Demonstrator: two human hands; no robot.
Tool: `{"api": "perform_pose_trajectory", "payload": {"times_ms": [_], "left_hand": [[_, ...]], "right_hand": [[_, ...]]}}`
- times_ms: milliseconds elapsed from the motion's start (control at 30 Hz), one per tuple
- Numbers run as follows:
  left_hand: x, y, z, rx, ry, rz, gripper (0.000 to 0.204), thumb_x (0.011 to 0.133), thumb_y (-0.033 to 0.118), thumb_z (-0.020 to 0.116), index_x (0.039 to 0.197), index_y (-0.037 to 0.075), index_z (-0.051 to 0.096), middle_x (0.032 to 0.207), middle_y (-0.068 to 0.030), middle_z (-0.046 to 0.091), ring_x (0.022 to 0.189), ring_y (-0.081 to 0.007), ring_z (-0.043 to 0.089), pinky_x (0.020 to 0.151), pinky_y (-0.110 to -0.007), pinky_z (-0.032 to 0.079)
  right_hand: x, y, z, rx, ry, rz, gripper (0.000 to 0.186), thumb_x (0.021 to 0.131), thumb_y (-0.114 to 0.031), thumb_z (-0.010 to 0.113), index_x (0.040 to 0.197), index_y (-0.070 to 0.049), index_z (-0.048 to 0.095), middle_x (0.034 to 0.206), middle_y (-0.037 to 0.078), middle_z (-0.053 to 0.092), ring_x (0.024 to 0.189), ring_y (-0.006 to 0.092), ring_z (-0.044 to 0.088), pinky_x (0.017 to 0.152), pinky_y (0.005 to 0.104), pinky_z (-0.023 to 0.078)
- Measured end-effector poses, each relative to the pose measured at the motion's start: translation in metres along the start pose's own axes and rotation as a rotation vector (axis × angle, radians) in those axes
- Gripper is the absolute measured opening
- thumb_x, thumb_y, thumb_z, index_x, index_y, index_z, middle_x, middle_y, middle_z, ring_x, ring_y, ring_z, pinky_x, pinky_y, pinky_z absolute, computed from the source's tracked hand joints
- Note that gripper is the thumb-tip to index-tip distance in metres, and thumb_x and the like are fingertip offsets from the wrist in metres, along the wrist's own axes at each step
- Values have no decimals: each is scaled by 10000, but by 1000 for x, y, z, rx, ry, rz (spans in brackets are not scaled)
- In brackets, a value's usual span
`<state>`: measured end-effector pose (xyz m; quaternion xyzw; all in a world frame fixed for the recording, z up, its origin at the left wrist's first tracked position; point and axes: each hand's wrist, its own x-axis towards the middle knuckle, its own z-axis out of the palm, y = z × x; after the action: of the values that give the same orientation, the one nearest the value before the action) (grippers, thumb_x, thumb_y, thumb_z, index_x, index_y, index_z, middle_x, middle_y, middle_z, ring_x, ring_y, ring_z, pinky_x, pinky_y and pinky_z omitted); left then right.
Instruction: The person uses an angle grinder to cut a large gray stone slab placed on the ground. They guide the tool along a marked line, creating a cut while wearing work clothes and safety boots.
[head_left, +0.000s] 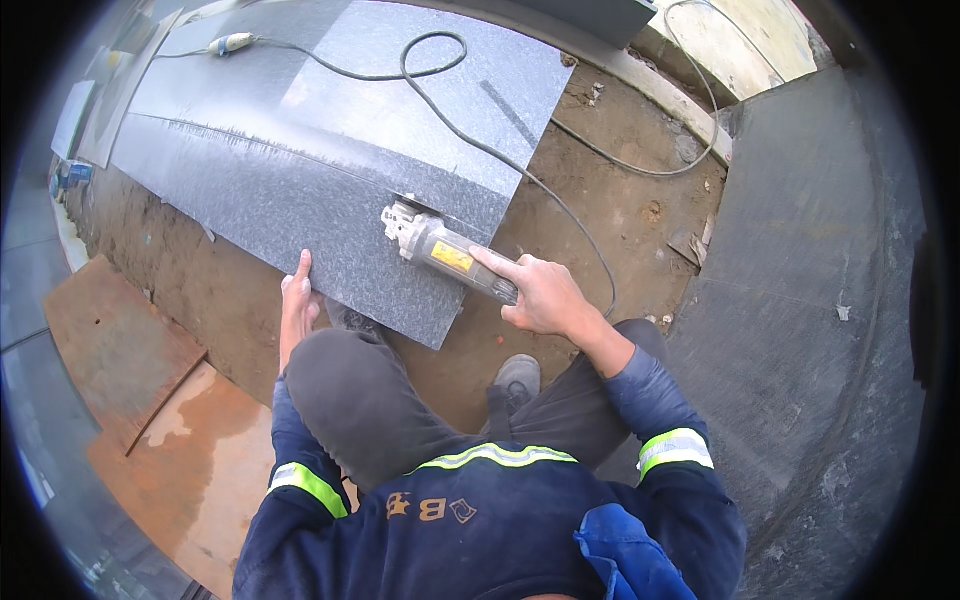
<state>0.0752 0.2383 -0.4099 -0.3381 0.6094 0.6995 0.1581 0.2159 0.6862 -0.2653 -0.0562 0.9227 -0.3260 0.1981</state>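
My right hand [545,295] is wrapped round the rear body of an angle grinder [425,240], its index finger stretched along the casing. The grinder has a grey body with a yellow label and a pale, dusty head. Its disc [415,205] stands on edge at a straight cut line [290,155] across a large, flat grey speckled sheet [360,262]; how deep the disc sits is hidden. My left hand [299,305] grips the sheet's near edge, thumb on top and fingers partly hidden below. Pale dust lies along the line's far side.
The grinder's cable [470,140] loops over the sheet to a pale connector [232,43] at the far left. Dark slabs [800,300] lie at right. Rusty plates [120,345] lie at left on brown soil [620,120]. My shoe [520,378] stands close below the grinder.
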Motion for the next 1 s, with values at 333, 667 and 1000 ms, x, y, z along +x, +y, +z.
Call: {"api": "perform_pose_trajectory", "payload": {"times_ms": [333, 667, 1000], "left_hand": [[2, 1, -6, 4, -30, 13, 696, 1037, 360, 784, 1376, -175, 494, 1353, -258, 658, 1192, -387, 701, 996, -615, 590], [-1, 1, 0, -30, 15, 24, 735, 1031, 340, 797, 1374, -206, 445, 1351, -295, 642, 1175, -408, 709, 983, -605, 601], [5, -1, -7, -31, -11, 13, 736, 1028, 340, 801, 1375, -204, 447, 1362, -301, 639, 1192, -417, 701, 994, -608, 596]], "right_hand": [[-12, 2, -5, -17, 0, 21, 1034, 747, -149, 812, 1653, -483, 441, 932, 200, 682, 808, 401, 727, 772, 498, 593], [-28, 0, -11, -1, -22, 56, 1006, 729, -135, 762, 1650, -420, 474, 895, 189, 664, 809, 407, 698, 773, 500, 568], [-33, 5, -13, -21, -13, 65, 995, 759, -209, 842, 1640, -473, 464, 906, 202, 670, 778, 425, 707, 745, 502, 579]]}}
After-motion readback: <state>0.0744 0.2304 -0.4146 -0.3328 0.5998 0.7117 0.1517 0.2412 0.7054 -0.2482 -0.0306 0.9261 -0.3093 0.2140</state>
